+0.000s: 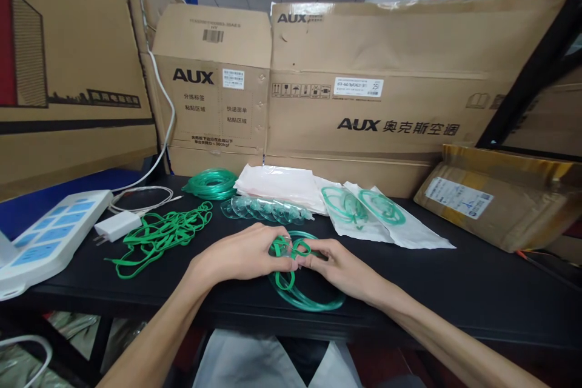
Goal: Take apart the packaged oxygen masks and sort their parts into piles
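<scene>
At the table's front, my left hand [257, 251] is closed on a clear oxygen mask, which its fingers mostly cover. A green elastic strap [285, 280] loops out from under the fingers. My right hand [334, 264] pinches the same strap close to the mask, fingertips meeting those of the left. Below both hands lies a coil of clear green tubing [313, 302] on the black table. Behind them is a row of nested clear masks [268, 210]. Left of my left hand sits a tangled pile of green elastic straps [166, 233].
Farther back are a green tubing coil [211, 184] and a stack of white pouches [279, 185]. Pouches with tubing [377, 209] lie to the right, near a taped carton [495, 194]. A power strip [59, 233] and white charger [118, 225] occupy the left. Cardboard panels [345, 97] wall the back.
</scene>
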`<state>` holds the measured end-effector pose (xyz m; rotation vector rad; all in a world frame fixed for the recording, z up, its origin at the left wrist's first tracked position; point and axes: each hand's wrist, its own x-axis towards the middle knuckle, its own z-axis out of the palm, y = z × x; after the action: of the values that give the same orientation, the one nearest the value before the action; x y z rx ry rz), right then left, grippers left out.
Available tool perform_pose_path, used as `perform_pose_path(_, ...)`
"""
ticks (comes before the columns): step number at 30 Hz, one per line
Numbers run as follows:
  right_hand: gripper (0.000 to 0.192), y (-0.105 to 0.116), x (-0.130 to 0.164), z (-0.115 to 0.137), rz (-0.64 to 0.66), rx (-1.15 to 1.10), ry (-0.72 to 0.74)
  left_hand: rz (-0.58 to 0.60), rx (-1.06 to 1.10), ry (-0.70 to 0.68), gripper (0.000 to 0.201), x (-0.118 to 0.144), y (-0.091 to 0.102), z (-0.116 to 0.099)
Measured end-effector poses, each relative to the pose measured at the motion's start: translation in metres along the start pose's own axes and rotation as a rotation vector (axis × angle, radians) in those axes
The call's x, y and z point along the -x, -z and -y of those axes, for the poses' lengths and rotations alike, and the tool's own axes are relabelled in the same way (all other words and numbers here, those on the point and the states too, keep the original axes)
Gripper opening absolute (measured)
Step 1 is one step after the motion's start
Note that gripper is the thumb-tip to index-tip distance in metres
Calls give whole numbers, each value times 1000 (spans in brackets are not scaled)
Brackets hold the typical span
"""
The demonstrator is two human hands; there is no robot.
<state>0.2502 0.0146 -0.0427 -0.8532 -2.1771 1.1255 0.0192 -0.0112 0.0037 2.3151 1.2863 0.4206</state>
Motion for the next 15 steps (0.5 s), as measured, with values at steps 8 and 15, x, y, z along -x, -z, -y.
perform_pose_path(8,33,0,0,5,5,3,-38,-9,-30,-54,30,2,2,-2)
perform_pose_path(15,36,0,-1,4,-3,21,-38,-38,-83,-117,15,4,0,-1)
